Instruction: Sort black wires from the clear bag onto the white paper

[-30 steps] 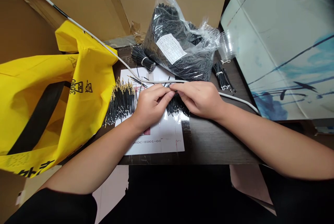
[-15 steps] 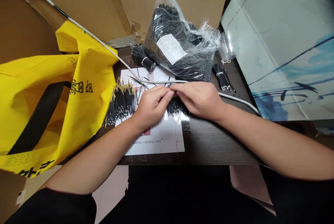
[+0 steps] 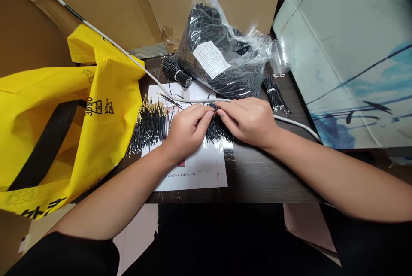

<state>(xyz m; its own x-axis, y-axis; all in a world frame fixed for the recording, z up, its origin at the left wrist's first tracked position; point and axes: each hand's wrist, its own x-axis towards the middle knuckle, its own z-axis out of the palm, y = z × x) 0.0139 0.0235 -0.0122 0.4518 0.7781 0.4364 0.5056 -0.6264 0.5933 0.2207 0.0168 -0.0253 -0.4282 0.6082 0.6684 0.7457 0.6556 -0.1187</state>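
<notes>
My left hand [image 3: 188,130] and my right hand [image 3: 246,118] meet above a printed sheet [image 3: 189,180], both closed in a pinch. Between their fingertips shows a bit of thin black wire [image 3: 216,110], mostly hidden by the fingers. Below the fingers lies a pile of short black wires [image 3: 216,132], partly covered by my right hand. Left of my left hand spreads another pile of black wires with gold-coloured tips [image 3: 149,121]. A few loose wires [image 3: 170,99] rest on the sheet beyond my left hand.
A clear bag full of short black pieces [image 3: 247,76] stands at the back, with a tied wire bundle [image 3: 176,72] on its left and another [image 3: 273,93] on its right, near clear plastic cups [image 3: 280,56]. A white cable [image 3: 189,101] crosses the table. A yellow bag [image 3: 109,138] sits left.
My right hand has shifted slightly to the right, opening a small gap between the fingertips where the dark wire shows. The left hand is nearly still.
</notes>
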